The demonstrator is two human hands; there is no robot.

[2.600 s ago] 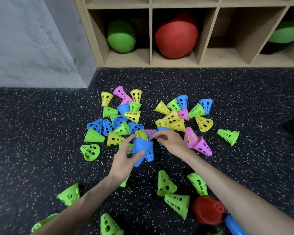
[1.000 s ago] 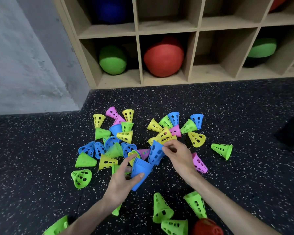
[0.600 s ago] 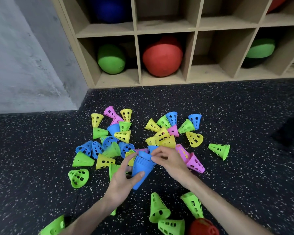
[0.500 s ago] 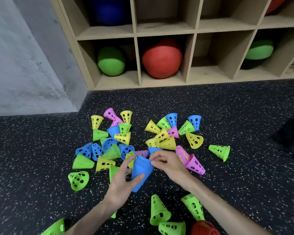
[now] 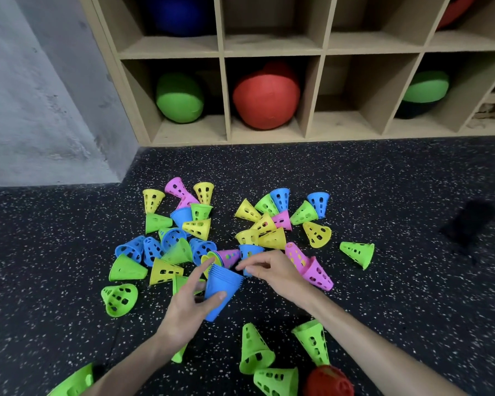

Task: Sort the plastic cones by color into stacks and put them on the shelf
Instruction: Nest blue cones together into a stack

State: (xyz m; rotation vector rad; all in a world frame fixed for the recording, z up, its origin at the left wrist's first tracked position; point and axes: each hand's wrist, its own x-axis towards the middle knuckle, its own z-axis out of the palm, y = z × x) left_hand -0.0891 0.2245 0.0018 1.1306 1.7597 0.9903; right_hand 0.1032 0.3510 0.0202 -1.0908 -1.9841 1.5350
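My left hand (image 5: pixel 189 305) grips a nested stack of blue cones (image 5: pixel 222 287), tip down, just above the dark speckled floor (image 5: pixel 397 295). My right hand (image 5: pixel 273 271) hovers just right of the stack's rim. Its thumb and forefinger are loosely curved at the lower end of a single blue cone (image 5: pixel 250 250) on the floor, with no plain grip on it. Around both hands lie several loose perforated cones: blue (image 5: pixel 152 250), yellow (image 5: pixel 272 238), pink (image 5: pixel 315 271) and green (image 5: pixel 126 270). The wooden shelf (image 5: pixel 320 135) stands behind the pile.
The shelf's bottom cubbies hold a green ball (image 5: pixel 180 98), a red ball (image 5: pixel 266 95) and another green ball (image 5: pixel 425 87); one cubby between them holds nothing. A grey wall (image 5: pixel 40 95) is at left. Green cones (image 5: pixel 255 350) and a red perforated piece (image 5: pixel 329 381) lie near me.
My right hand picked a blue cone from the pile, pushed it into the stack held by my left hand, then drew back to the right of the rim. The stack hardly moved.
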